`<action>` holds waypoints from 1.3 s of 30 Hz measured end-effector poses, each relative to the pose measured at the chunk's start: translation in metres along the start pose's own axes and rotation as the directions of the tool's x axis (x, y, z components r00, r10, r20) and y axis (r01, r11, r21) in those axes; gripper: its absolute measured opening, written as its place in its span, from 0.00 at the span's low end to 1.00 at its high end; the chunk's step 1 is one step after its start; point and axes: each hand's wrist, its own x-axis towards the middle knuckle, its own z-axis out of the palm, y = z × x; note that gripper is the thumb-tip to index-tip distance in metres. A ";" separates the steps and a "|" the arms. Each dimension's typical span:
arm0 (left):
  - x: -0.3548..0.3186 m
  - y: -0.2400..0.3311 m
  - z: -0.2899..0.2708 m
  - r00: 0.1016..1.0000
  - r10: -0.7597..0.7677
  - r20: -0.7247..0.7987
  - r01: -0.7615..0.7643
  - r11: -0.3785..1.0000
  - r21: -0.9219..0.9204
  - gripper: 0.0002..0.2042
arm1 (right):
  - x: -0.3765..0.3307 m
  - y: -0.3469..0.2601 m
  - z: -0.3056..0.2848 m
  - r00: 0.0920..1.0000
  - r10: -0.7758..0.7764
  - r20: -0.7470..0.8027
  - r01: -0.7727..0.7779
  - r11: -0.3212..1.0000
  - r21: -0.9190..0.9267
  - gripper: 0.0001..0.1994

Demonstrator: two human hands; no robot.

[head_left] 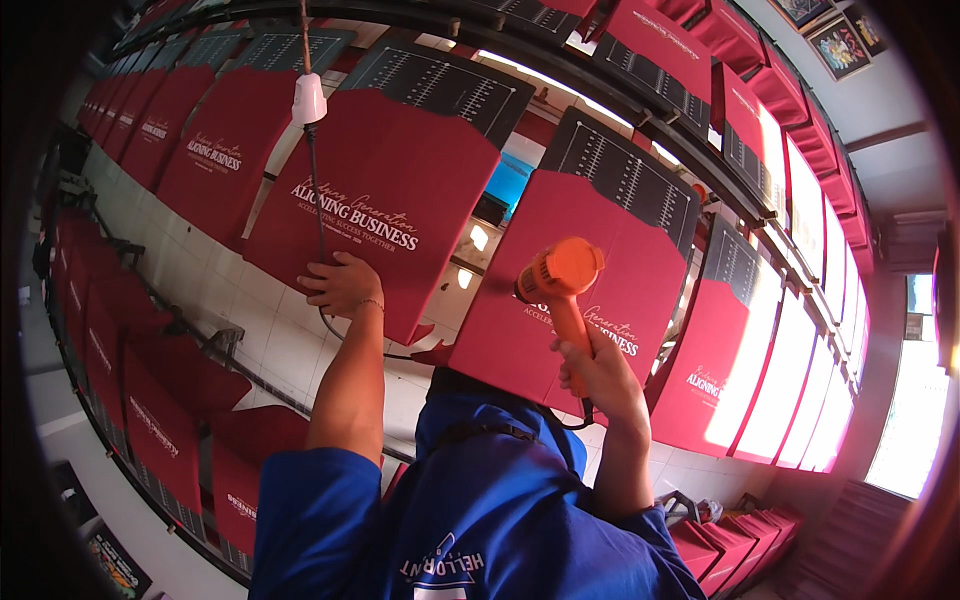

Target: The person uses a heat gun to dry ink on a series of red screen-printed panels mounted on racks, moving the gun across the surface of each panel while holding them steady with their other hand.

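Note:
My right hand (608, 375) grips the handle of an orange hair dryer (572, 268), raised over a red fabric piece (540, 225) with white printed lettering. That fabric lies on a dark board (625, 160) with white ruler marks. To the left, my left hand (345, 285) has its fingers spread at the lower edge of another printed red fabric piece (385, 150). A dark cord (316, 180) passes by its fingers; whether they touch it I cannot tell. The cord hangs from a white socket connector (310, 100) and loops below the boards.
Rows of boards with red fabric (220, 150) run left and right along a dark metal rail (690, 130). Sunlight falls on those at right. Behind me on the left stands another row of red fabric (160, 420). Pale tiled floor (290, 340) shows between.

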 end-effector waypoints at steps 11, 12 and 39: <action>0.001 -0.001 0.002 1.000 -0.003 0.012 0.002 1.000 0.016 0.30 | -0.003 0.006 -0.011 0.999 -0.007 -0.039 0.007 1.000 0.005 0.17; 0.002 0.000 0.002 1.000 0.001 0.002 -0.001 1.000 0.011 0.30 | -0.004 0.005 -0.010 0.998 -0.021 -0.054 0.022 1.000 0.007 0.17; 0.002 -0.003 0.009 1.000 0.008 0.014 -0.008 1.000 -0.002 0.30 | -0.058 0.044 -0.022 0.991 0.028 -0.130 -0.015 0.995 0.097 0.14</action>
